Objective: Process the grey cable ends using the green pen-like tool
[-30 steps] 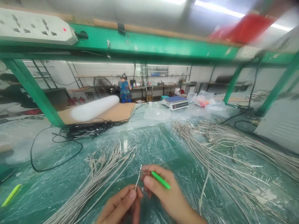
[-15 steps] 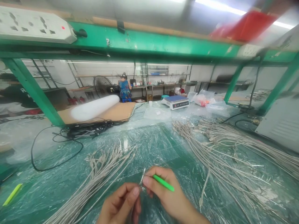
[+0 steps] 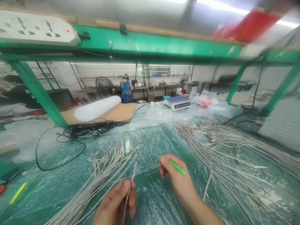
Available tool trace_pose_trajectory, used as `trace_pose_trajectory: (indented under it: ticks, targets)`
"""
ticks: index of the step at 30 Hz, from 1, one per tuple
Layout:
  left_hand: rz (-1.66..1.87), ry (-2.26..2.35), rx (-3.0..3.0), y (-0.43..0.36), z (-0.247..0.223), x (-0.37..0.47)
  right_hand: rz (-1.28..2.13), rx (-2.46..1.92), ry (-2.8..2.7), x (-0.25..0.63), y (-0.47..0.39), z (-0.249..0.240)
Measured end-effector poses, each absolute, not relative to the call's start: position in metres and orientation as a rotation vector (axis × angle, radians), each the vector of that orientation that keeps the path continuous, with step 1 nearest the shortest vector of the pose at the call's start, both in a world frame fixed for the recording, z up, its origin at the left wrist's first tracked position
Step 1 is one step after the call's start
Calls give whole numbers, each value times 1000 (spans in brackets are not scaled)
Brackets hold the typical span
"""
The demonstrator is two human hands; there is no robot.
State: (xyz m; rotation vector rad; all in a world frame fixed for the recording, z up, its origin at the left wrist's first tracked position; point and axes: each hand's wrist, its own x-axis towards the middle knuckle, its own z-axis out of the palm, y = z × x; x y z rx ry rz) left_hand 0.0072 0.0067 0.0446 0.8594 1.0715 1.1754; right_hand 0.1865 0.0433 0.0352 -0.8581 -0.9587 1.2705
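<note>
Near the bottom centre, my left hand pinches a thin cable whose pale end points up and away from me. To its right, my right hand is closed round a bright green pen-like tool, with thumb and fingertips together. A gap of plastic-covered table separates the two hands. Left of my left hand lies a bundle of grey cables, its ends fanned out at the far side. More grey cables spread over the table to the right.
A scale stands at the back beside plastic bags. Black cables lie near a white roll on cardboard. A green shelf beam crosses above. A yellow-green marker lies far left. Two people sit farther off.
My right hand has moved away from my left hand, up and to the right, keeping the green tool. My left hand has shifted slightly left, and more of its cable now shows.
</note>
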Motion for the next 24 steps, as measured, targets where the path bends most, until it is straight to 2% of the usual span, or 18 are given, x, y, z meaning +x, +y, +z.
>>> trace_pose_trajectory:
  ticks: [3, 6, 13, 24]
  targets:
    - [1283, 1182, 940, 11, 43, 0, 1264, -827, -933, 185, 41, 37]
    - [1248, 1275, 985, 13, 38, -4, 1301, -754, -1007, 174, 31, 38]
    - [1200, 1253, 908, 10, 40, 1, 1238, -693, -1266, 167, 19, 41]
    - [1170, 1276, 1100, 8, 39, -1, 1220, -658, -1291, 166, 18, 44]
